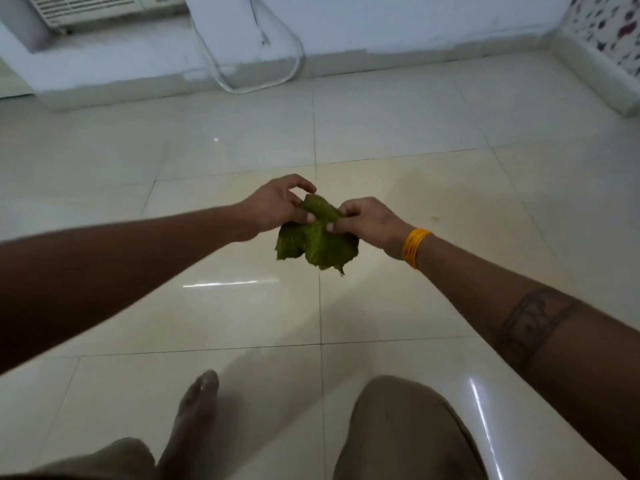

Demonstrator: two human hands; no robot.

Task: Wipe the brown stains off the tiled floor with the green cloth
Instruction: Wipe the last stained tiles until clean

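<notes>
— Two hands meet over the tiled floor (398, 133). What does the left hand (277, 206) do?
— It pinches the upper edge of the green cloth (315, 240), which hangs crumpled in the air, off the tiles.
— And the right hand (370, 221)?
— It pinches the cloth's other side. A faint brown stain (435, 219) lies on the floor just beyond its wrist.

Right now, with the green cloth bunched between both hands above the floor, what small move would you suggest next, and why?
Probably lower the green cloth onto the faint brown stain on the tile beyond the right hand; both it and the left hand pinch the cloth in the air, off the floor.
</notes>
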